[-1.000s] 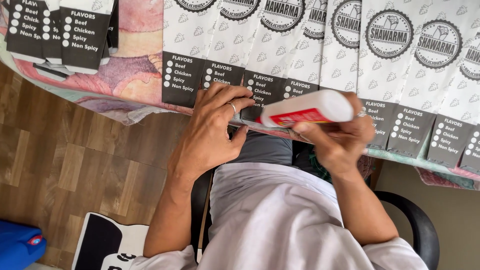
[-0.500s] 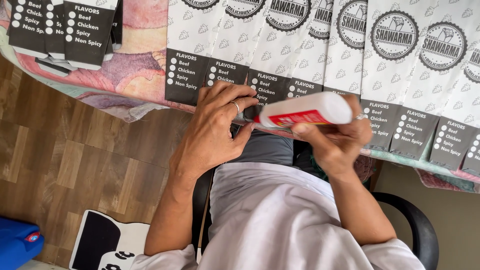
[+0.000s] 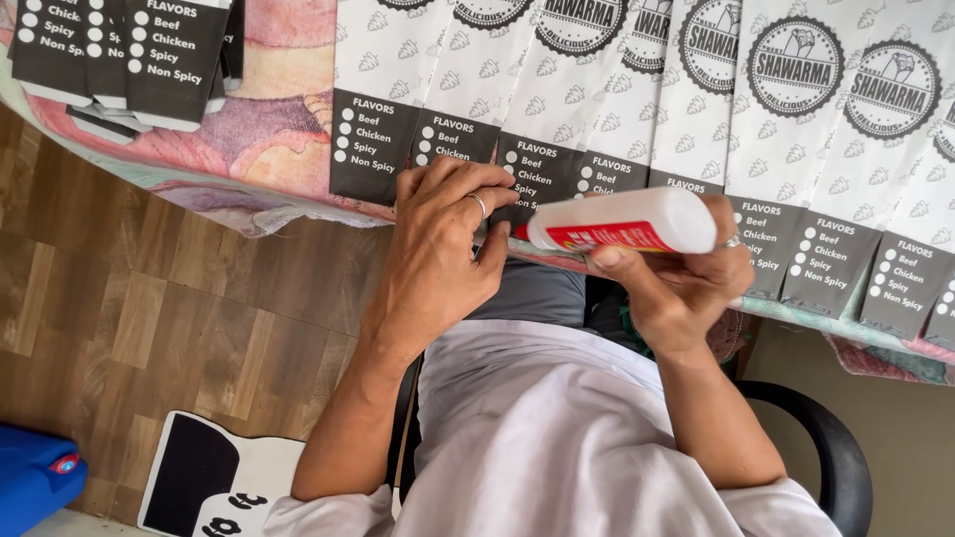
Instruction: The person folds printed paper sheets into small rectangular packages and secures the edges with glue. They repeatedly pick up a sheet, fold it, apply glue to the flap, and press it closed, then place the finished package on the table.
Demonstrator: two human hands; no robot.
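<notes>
Wood-patterned flooring (image 3: pixel 149 318) is seen below a surface (image 3: pixel 269 149) covered with a pink patterned cloth, on which a row of overlapping white and black paper bags (image 3: pixel 637 109) is laid out.

A white glue bottle with a red label (image 3: pixel 622 222) is grasped by the right hand (image 3: pixel 686 283) and held sideways just above the bags' lower edges, its red tip pointed toward the left hand. The left hand (image 3: pixel 443 249), a ring worn on one finger, is pressed with curled fingers on the black bottom flap of one bag (image 3: pixel 527 174), nothing being clenched in it. A second stack of bags (image 3: pixel 129 55) is placed at the far left, well apart. A black office chair (image 3: pixel 831 457) is occupied by the person, and a blue container (image 3: pixel 35 487) is seen on the floor.
</notes>
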